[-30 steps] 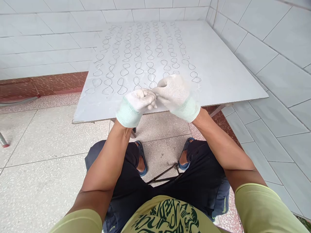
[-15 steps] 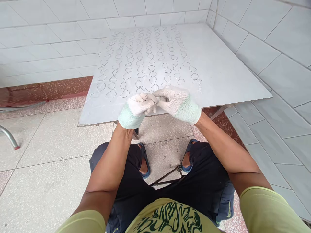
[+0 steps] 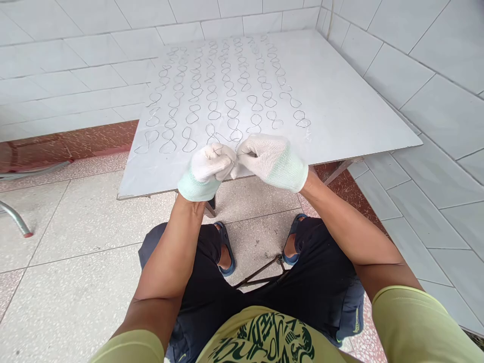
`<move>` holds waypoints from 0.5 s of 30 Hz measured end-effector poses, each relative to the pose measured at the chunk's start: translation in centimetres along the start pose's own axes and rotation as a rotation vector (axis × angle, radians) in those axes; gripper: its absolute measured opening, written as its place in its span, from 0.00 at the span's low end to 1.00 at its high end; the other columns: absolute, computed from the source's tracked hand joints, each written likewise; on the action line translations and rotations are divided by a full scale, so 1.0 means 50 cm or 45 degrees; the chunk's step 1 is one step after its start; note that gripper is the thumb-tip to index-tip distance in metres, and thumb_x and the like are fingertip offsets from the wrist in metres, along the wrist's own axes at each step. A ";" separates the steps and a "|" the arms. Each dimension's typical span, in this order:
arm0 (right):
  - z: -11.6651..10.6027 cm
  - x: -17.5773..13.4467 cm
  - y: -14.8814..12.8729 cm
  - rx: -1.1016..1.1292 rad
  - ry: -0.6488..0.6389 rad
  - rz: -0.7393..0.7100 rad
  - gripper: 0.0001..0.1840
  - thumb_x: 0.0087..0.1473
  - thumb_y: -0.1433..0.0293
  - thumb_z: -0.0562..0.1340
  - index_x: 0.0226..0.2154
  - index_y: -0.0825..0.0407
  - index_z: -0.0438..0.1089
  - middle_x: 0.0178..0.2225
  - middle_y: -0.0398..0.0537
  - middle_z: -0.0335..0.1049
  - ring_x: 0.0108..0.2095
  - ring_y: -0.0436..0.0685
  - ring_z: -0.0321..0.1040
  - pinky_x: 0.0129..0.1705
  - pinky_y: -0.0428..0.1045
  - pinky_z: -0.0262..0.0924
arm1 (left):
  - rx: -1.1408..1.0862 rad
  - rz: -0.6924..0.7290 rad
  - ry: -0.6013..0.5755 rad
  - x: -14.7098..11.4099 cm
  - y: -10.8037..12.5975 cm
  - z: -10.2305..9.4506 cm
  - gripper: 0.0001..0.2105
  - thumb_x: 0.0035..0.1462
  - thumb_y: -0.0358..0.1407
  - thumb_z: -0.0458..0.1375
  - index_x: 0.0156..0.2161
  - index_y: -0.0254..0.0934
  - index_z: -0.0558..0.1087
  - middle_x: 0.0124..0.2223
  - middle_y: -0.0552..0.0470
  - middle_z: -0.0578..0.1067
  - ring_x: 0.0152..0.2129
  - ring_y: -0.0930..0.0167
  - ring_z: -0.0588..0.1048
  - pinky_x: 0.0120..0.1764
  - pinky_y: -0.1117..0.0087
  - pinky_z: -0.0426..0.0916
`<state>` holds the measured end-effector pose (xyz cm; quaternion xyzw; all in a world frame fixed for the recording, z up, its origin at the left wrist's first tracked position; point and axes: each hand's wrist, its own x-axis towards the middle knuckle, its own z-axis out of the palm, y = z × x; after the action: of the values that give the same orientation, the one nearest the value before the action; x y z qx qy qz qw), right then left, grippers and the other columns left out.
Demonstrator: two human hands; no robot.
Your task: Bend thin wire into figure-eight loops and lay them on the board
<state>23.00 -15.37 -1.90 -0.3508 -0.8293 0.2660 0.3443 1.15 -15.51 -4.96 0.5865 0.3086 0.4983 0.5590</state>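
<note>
White gloves with pale green cuffs cover both my hands, which meet fingertip to fingertip above the front edge of a white board table. My left hand (image 3: 210, 164) is closed in a pinch on a thin dark wire (image 3: 236, 160). Against it, my right hand (image 3: 264, 157) pinches the same wire between thumb and fingers. Much of the wire is hidden by the gloves. Just beyond lie several figure-eight wire loops (image 3: 231, 109), set out in rows across the board (image 3: 348, 106).
Tiled walls (image 3: 416, 75) border the table at the back and right. Below the front edge are a table leg (image 3: 210, 207), my sandalled feet (image 3: 226, 252) and a dark metal frame (image 3: 260, 272) on the floor. A curved metal tube (image 3: 17, 218) stands at the left.
My hands have shifted slightly left, and their fingertips have drawn a little apart at the wire. The view has tilted a little; the loops on the board lie as before.
</note>
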 end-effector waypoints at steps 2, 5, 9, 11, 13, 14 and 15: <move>-0.008 -0.003 -0.005 -0.196 0.019 -0.056 0.20 0.81 0.65 0.60 0.36 0.45 0.80 0.45 0.55 0.88 0.50 0.66 0.83 0.60 0.59 0.73 | -0.020 0.020 -0.050 0.004 -0.002 -0.002 0.36 0.53 0.60 0.82 0.17 0.45 0.62 0.15 0.60 0.50 0.14 0.73 0.56 0.25 0.61 0.70; -0.018 -0.008 -0.012 -0.490 -0.032 -0.177 0.21 0.82 0.66 0.58 0.36 0.45 0.79 0.48 0.62 0.87 0.56 0.74 0.81 0.66 0.65 0.70 | 0.017 0.055 -0.084 0.009 -0.012 -0.006 0.36 0.57 0.59 0.80 0.17 0.45 0.61 0.16 0.58 0.53 0.15 0.72 0.58 0.27 0.61 0.70; -0.026 -0.006 -0.024 -0.825 -0.077 -0.249 0.21 0.81 0.71 0.54 0.45 0.49 0.84 0.50 0.63 0.85 0.58 0.74 0.79 0.65 0.64 0.67 | 0.112 0.136 -0.063 0.014 -0.031 -0.018 0.29 0.60 0.52 0.78 0.20 0.44 0.68 0.18 0.55 0.58 0.16 0.69 0.64 0.25 0.62 0.66; -0.029 0.000 -0.031 -0.928 -0.084 -0.250 0.22 0.80 0.74 0.53 0.48 0.52 0.84 0.49 0.62 0.84 0.57 0.72 0.78 0.63 0.62 0.65 | 0.118 0.154 -0.090 0.016 -0.037 -0.022 0.28 0.61 0.54 0.77 0.21 0.44 0.71 0.18 0.55 0.58 0.17 0.68 0.66 0.25 0.63 0.65; -0.031 0.005 -0.035 -0.987 -0.113 -0.258 0.21 0.80 0.74 0.54 0.49 0.54 0.84 0.50 0.62 0.84 0.56 0.71 0.78 0.61 0.61 0.64 | 0.100 0.136 -0.113 0.016 -0.039 -0.025 0.28 0.62 0.56 0.77 0.22 0.44 0.72 0.18 0.56 0.58 0.17 0.68 0.66 0.24 0.64 0.63; -0.032 0.007 -0.036 -1.014 -0.119 -0.255 0.20 0.80 0.73 0.55 0.50 0.54 0.84 0.51 0.62 0.85 0.56 0.71 0.78 0.60 0.61 0.63 | 0.089 0.120 -0.117 0.016 -0.039 -0.025 0.29 0.63 0.57 0.77 0.22 0.44 0.71 0.17 0.56 0.58 0.17 0.68 0.65 0.24 0.64 0.62; -0.033 0.008 -0.037 -1.039 -0.119 -0.253 0.19 0.81 0.72 0.55 0.51 0.55 0.83 0.52 0.62 0.85 0.55 0.71 0.78 0.58 0.61 0.63 | 0.079 0.105 -0.119 0.016 -0.038 -0.025 0.30 0.63 0.58 0.77 0.21 0.43 0.70 0.17 0.56 0.57 0.16 0.69 0.64 0.23 0.65 0.60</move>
<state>23.29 -15.85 0.53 -0.3643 -0.9110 -0.1033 0.1632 0.59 -14.00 -6.77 0.6382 0.2730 0.4833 0.5334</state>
